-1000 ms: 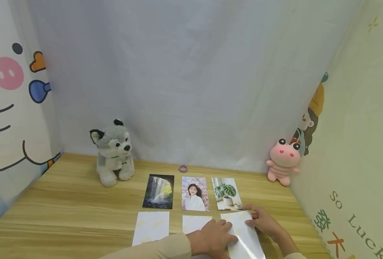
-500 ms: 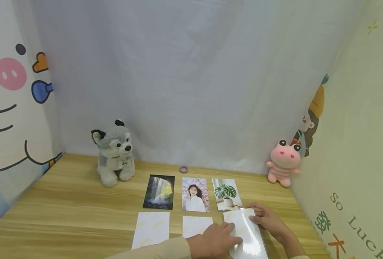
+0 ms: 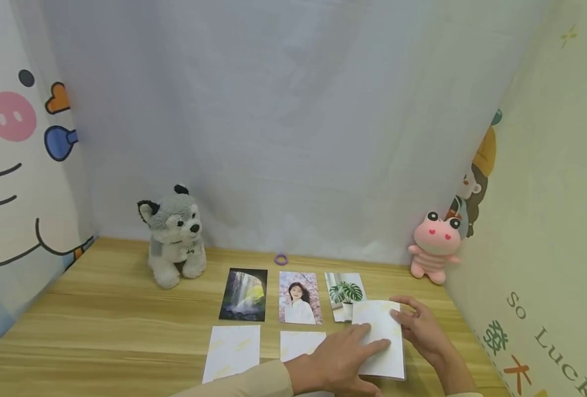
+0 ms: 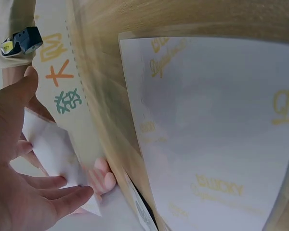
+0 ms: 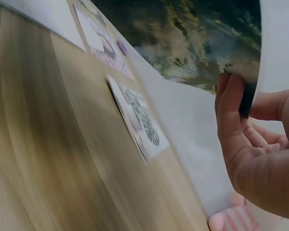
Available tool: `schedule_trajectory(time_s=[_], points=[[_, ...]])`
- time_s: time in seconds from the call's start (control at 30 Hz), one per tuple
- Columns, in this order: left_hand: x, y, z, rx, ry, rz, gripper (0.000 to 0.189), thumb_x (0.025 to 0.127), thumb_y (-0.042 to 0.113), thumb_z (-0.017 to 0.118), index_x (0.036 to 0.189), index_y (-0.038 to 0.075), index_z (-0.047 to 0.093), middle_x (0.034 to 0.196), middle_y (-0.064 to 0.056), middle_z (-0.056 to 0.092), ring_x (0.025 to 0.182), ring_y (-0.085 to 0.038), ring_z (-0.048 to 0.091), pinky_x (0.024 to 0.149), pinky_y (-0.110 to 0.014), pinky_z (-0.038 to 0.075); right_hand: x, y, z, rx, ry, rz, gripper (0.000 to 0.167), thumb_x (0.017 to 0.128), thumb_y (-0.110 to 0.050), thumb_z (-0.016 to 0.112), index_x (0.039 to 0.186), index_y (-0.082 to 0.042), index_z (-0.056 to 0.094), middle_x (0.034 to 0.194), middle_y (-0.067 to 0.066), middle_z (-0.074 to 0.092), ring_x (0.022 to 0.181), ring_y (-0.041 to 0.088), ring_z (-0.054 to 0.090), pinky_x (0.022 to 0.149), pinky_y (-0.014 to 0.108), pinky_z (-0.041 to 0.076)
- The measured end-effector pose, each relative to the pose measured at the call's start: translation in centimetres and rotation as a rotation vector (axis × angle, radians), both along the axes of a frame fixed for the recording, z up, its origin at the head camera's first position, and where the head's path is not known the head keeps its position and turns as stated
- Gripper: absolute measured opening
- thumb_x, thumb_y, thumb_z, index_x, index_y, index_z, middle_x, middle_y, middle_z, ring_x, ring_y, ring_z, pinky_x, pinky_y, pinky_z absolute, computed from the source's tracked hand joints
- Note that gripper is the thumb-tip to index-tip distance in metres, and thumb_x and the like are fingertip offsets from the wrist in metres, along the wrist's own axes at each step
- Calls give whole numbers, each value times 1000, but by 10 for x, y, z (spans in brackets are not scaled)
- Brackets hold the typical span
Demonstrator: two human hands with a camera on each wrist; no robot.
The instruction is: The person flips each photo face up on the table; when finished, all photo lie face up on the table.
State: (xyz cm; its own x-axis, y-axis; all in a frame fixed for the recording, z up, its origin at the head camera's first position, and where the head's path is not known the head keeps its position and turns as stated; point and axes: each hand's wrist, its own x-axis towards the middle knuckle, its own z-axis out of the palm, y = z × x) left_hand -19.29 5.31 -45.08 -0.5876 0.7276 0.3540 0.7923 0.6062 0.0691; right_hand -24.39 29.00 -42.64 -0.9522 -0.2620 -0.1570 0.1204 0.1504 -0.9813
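In the head view my right hand (image 3: 425, 333) pinches the upper right edge of a photo print (image 3: 380, 315), its white back toward me. The right wrist view shows the picture side of this photo (image 5: 202, 43), dark with greenery, thumb and fingers gripping its edge. My left hand (image 3: 343, 355) lies across the lower left of the white back with fingers extended; in the left wrist view those fingers (image 4: 70, 195) are straight and spread against it. The raised print overlaps the lower right corner of the potted-plant photo (image 3: 347, 292).
Left of that photo lie a portrait photo (image 3: 298, 303) and a waterfall photo (image 3: 244, 295), face up. Two prints, a left one (image 3: 234, 350) and a middle one (image 3: 298, 343), lie face down. Behind are a husky plush (image 3: 176, 237), a purple ring (image 3: 281, 259) and a pink plush (image 3: 435, 248).
The print has been raised from close over the table and moved up and right, now overlapping the plant photo. Both hands have moved along with it.
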Motion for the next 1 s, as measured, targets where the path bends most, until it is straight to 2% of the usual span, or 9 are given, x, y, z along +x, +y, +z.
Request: schedule_trajectory(time_s=[0.1, 0.23, 0.4, 0.5, 0.6, 0.77, 0.87, 1.0], points=[[-1, 1, 0, 54, 24, 19, 88, 73, 66, 77, 146, 28, 47, 125, -6, 56, 98, -10, 59, 71, -19, 50, 1, -9, 2, -34, -19, -78, 53, 101, -12, 55, 144, 4, 30, 98, -5, 68, 88, 7, 66, 83, 27, 56], [-4, 2, -1, 134, 48, 40, 88, 73, 66, 78, 144, 25, 47, 110, -2, 58, 78, -5, 53, 58, -15, 43, 0, -19, 3, -105, -35, -145, 44, 101, -9, 55, 139, 1, 36, 99, -4, 66, 87, 7, 66, 81, 26, 56], [-7, 2, -3, 203, 72, 57, 72, 79, 55, 78, 137, 21, 53, 99, 2, 62, 72, -3, 55, 56, -13, 41, 0, -28, 4, -128, -24, -149, 41, 101, -9, 53, 137, 1, 38, 102, -2, 66, 91, 9, 69, 82, 27, 57], [-8, 1, -3, 226, 74, 36, 65, 83, 48, 78, 136, 21, 53, 96, 2, 64, 72, -3, 58, 56, -12, 42, 1, -31, 4, -131, -24, -161, 38, 101, -10, 52, 135, 0, 39, 101, -4, 67, 90, 8, 69, 81, 27, 57], [-9, -1, -1, 235, 51, 0, 65, 87, 40, 76, 143, 24, 47, 101, 0, 66, 76, -4, 61, 58, -11, 43, 1, -36, 2, -158, -17, -194, 29, 102, -11, 51, 129, -5, 44, 99, -4, 65, 84, 7, 67, 77, 25, 56], [-11, -3, 4, 250, -5, -56, 71, 91, 19, 71, 152, 27, 36, 108, -3, 66, 80, -4, 59, 57, -10, 41, 0, -48, -1, -207, 11, -243, 15, 104, -24, 52, 116, -15, 50, 96, -5, 56, 75, 4, 55, 69, 20, 51], [-12, -5, 6, 273, -68, -79, 68, 92, 9, 66, 150, 27, 37, 107, -4, 63, 74, -2, 52, 54, -8, 37, -1, -53, -2, -221, 13, -268, 14, 104, -30, 53, 111, -18, 51, 91, -4, 52, 70, 3, 51, 66, 19, 48], [-14, -8, 6, 287, -132, -96, 63, 92, 1, 63, 145, 25, 41, 103, -3, 60, 66, -1, 41, 50, -8, 33, -1, -58, -4, -228, 6, -298, 10, 104, -28, 52, 107, -18, 49, 86, -2, 50, 65, 4, 53, 63, 19, 47]])
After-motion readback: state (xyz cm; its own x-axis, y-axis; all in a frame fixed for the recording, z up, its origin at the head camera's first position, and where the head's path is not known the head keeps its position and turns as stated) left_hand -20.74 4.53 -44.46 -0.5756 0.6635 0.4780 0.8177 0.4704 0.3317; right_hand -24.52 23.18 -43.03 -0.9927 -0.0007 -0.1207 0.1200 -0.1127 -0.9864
